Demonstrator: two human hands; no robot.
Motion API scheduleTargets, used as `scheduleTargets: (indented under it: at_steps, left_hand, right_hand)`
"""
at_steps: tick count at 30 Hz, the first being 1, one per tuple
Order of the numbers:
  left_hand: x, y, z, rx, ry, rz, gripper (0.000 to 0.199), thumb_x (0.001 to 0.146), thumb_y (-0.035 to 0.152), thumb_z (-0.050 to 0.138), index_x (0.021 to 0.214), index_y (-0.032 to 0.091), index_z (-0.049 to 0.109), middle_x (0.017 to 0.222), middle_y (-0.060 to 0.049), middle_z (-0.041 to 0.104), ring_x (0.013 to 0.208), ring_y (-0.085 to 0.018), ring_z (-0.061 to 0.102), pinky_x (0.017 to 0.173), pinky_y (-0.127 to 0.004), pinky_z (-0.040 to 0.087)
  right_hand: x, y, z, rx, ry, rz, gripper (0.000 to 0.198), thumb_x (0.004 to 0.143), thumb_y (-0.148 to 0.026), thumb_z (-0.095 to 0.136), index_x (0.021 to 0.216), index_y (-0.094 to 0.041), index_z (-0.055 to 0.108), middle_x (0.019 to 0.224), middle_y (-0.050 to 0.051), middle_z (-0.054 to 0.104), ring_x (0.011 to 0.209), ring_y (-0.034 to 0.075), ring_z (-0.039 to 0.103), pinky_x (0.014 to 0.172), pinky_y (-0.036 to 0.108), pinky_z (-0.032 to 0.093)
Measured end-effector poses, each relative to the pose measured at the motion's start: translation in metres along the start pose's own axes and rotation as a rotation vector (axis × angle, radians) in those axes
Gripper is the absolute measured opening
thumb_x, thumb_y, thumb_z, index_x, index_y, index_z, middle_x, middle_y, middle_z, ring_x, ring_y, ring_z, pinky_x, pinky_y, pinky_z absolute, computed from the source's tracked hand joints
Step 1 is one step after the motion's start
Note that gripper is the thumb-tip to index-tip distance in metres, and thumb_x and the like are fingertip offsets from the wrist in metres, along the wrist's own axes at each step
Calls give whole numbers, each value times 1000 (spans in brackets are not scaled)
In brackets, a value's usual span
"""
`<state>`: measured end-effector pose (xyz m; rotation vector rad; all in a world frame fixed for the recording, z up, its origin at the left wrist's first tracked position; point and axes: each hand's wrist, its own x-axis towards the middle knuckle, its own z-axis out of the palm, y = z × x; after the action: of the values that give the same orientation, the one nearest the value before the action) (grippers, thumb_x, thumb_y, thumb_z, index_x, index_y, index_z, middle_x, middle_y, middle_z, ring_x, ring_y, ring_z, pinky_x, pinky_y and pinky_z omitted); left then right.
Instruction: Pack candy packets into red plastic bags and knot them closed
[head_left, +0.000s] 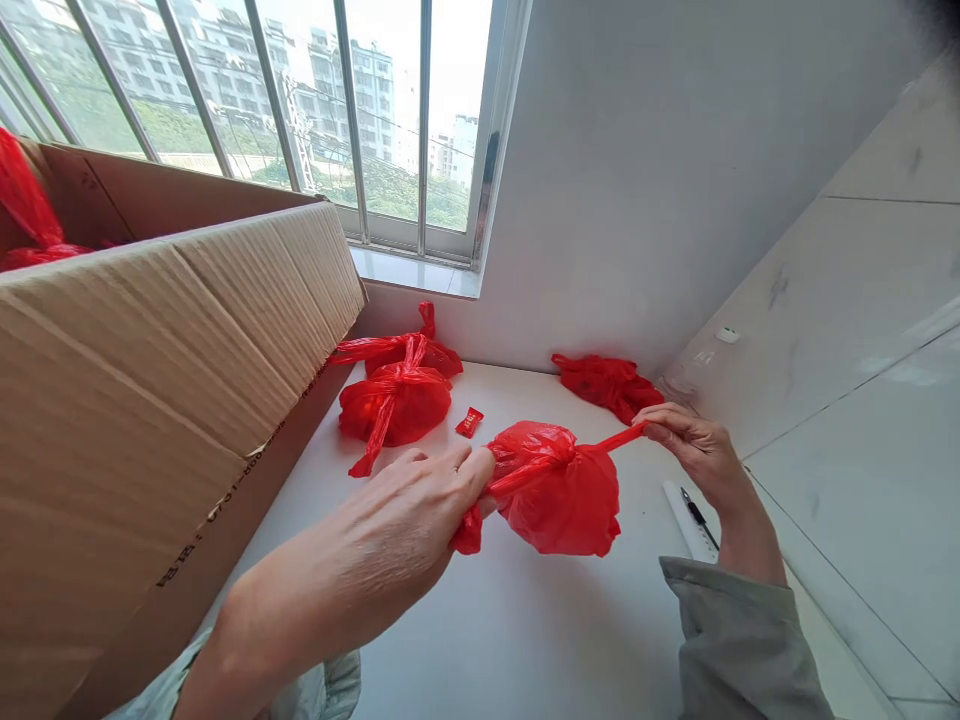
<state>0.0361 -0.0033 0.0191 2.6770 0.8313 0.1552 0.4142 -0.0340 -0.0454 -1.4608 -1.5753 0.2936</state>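
Observation:
A filled red plastic bag with a knot at its top is between my two hands, over the white table. My left hand is closed around one handle of the bag, and a bit of red plastic pokes out below the fingers. On the other side my right hand pinches the second handle, which is stretched tight from the knot. Just beyond my left hand lies a small red wrapped packet. What the bag contains is hidden.
A large cardboard box with red bags inside stands at left. Behind, tied red bags sit beside it. More red plastic bags lie by the wall. A black pen rests at right. The barred window is above.

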Motion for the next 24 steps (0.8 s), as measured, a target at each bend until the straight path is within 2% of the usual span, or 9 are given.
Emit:
scheduleTargets:
  at_steps: [4,7,10,13,15,16,19,21,24]
  left_hand:
    - [3,9,1,8,-97,-39,32,79,-8,34,87,22,40,82,3,50,71,-16,46,64,-29,34]
    - [5,20,4,28,-134,8,33,79,-9,35,89,21,45,84,2,54,72,-16,51,63,-28,36]
    - [4,27,12,100,-128,64,31,85,-6,38,98,19,50,92,0,58,78,-17,55,65,-28,40]
    - [-2,27,22,185,-73,144,21,92,2,42,104,17,51,92,0,59,78,-17,55,66,-29,42]
    - [-7,25,28,245,-11,182,20,93,4,40,102,17,52,91,0,58,76,-17,54,64,-30,42]
    - [-9,24,31,288,18,184,21,92,3,39,100,17,52,90,-1,58,74,-17,54,62,-31,41]
    - [-12,25,39,432,79,160,22,86,3,43,99,16,53,90,-3,57,72,-20,52,60,-34,40]
    - [-11,30,42,473,103,134,19,85,6,49,100,15,56,88,-5,58,70,-22,53,58,-35,41]
    - [-11,42,38,379,133,162,15,88,8,50,95,18,59,79,-4,58,65,-20,55,53,-32,42]
  right_hand:
    - [-3,-6,6,-139,-194,183,33,90,-52,55,93,-24,72,92,4,69,87,21,61,77,33,48]
    - [-8,-17,8,-323,-319,263,36,90,-53,52,111,-30,70,113,4,70,102,24,62,84,36,50]
    - [-15,-39,11,-419,-344,224,39,90,-55,52,123,-39,63,137,0,59,126,27,52,84,36,52]
    - [-21,-69,24,-359,-456,149,50,86,-58,57,134,-42,54,146,-1,51,130,27,50,72,30,54]
    - [-25,-83,40,-338,-540,116,59,82,-56,65,137,-41,51,142,2,55,122,27,56,75,31,55]
    - [-27,-87,50,-341,-567,106,56,82,-53,66,135,-39,52,137,3,59,117,27,59,80,34,54]
    - [-27,-87,76,-337,-644,52,29,91,-39,58,119,-32,63,118,3,69,105,25,64,90,39,51]
    - [-23,-84,85,-302,-689,-16,23,94,-31,52,113,-30,65,109,3,71,97,23,66,85,36,51]
    - [-15,-90,89,-256,-705,-104,25,96,-24,46,115,-28,63,105,3,69,91,19,65,80,32,50]
